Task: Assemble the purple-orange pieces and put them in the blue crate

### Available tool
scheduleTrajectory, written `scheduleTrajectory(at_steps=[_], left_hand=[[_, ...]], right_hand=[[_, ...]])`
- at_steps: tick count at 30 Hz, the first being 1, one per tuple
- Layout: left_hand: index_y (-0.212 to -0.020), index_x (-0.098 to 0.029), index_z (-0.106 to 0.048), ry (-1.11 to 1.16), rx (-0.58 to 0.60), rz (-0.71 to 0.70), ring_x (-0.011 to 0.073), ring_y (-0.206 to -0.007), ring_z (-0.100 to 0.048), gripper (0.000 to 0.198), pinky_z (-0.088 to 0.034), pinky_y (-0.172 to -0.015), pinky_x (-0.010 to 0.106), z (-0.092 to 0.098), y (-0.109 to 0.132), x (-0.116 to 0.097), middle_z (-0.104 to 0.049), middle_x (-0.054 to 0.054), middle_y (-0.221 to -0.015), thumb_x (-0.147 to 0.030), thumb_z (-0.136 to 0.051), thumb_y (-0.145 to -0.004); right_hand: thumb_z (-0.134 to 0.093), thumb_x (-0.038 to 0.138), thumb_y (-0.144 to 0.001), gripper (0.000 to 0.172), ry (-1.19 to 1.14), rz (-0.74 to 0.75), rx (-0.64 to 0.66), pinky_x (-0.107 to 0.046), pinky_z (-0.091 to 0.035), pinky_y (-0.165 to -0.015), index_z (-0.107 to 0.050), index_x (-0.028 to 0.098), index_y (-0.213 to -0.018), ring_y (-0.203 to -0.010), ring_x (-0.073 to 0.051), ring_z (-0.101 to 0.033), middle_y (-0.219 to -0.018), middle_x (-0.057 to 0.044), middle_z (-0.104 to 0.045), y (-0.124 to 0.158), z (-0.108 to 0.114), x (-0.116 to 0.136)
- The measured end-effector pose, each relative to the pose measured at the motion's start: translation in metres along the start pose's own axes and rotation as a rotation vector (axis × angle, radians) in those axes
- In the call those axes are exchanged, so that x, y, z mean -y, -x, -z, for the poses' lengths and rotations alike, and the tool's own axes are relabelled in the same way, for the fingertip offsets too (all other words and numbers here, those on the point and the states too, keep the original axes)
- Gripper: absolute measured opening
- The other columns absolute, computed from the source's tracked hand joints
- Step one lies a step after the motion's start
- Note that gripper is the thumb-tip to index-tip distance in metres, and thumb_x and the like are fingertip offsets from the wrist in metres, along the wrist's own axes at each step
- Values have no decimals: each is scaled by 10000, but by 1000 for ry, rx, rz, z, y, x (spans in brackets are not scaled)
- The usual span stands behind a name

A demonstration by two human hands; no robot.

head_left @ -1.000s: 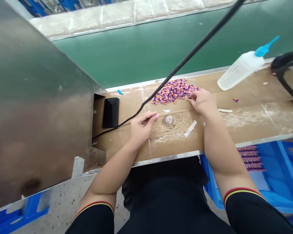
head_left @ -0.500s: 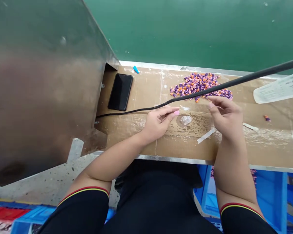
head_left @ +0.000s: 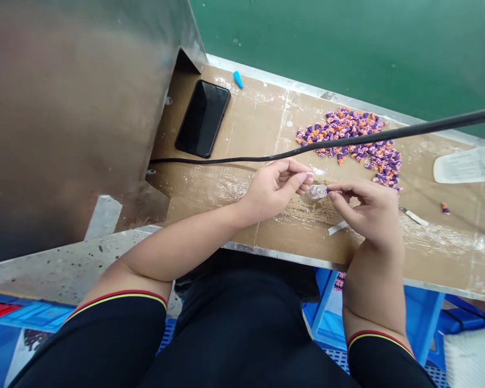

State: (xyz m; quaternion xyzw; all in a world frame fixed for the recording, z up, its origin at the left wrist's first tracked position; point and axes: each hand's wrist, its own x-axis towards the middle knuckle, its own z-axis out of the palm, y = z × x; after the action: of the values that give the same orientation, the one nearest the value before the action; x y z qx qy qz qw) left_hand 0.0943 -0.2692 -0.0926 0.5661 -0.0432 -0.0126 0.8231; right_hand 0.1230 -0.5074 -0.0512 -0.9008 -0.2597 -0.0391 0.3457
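My left hand (head_left: pixel 272 191) pinches a small clear plastic piece (head_left: pixel 317 191) in its fingertips, just above the cardboard bench top (head_left: pixel 234 188). My right hand (head_left: pixel 367 213) comes in from the other side, its finger and thumb shut on a tiny purple bead (head_left: pixel 327 190) that touches the end of the clear piece. A heap of small purple-and-orange beads (head_left: pixel 347 129) lies just beyond my fingers. A black cable (head_left: pixel 347 141) runs across the heap, a little above my hands.
A black smartphone (head_left: pixel 202 118) lies face down at the left, next to a steel panel (head_left: pixel 73 118). A blue nozzle cap (head_left: pixel 237 80) sits near the bench's back edge. A white plastic bottle (head_left: pixel 466 164) and a small blade (head_left: pixel 414 216) lie at the right. A green belt (head_left: pixel 347 43) runs behind.
The clear piece has left the cardboard and is now in my left fingertips. My right hand has moved left to it with a purple bead. The view has turned and shifted.
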Motion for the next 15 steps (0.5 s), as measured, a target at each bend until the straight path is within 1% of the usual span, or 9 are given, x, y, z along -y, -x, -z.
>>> scheduleTrajectory(at_steps=[2, 4, 9, 11, 15], left_hand=[[-1015, -147, -760, 39, 40, 46, 164, -858, -807, 254, -700, -833, 299, 0, 1, 0, -827, 90, -951, -383, -849, -983], [-994, -139, -778, 47, 62, 63, 172, -883, -817, 241, -706, -862, 302, 0, 0, -1, -832, 95, -950, -353, -879, -950], [-1031, -147, -844, 64, 63, 53, 163, -912, -823, 223, -704, -910, 294, 1, -4, -1, -859, 95, -1039, -319, -909, -905], [-1029, -157, -855, 68, 67, 38, 162, -901, -816, 217, -705, -908, 304, 1, -4, -1, -860, 89, -1039, -336, -904, -917], [-1021, -157, -827, 63, 54, 62, 164, -846, -800, 274, -708, -854, 314, -1, -1, 0, -834, 73, -932, -417, -884, -956]], right_hand=[[-753, 276, -955, 102, 47, 11, 12, -304, -596, -600, -852, 298, -953, -603, -172, -695, -768, 0, -805, 0, 2, 0], [-751, 263, -949, 100, 86, 34, 11, -303, -580, -587, -843, 301, -946, -582, -168, -675, -725, 10, -776, -1, 3, 0], [-735, 185, -929, 152, 127, 109, -19, -295, -553, -572, -822, 306, -956, -561, -153, -658, -733, 28, -778, 0, 2, 1], [-732, 193, -938, 141, 131, 109, -21, -298, -547, -564, -818, 305, -944, -555, -153, -654, -729, 27, -778, 0, 1, 2], [-740, 219, -953, 126, 149, 82, -11, -311, -552, -564, -817, 315, -925, -559, -163, -658, -711, 26, -772, 0, 0, 4]])
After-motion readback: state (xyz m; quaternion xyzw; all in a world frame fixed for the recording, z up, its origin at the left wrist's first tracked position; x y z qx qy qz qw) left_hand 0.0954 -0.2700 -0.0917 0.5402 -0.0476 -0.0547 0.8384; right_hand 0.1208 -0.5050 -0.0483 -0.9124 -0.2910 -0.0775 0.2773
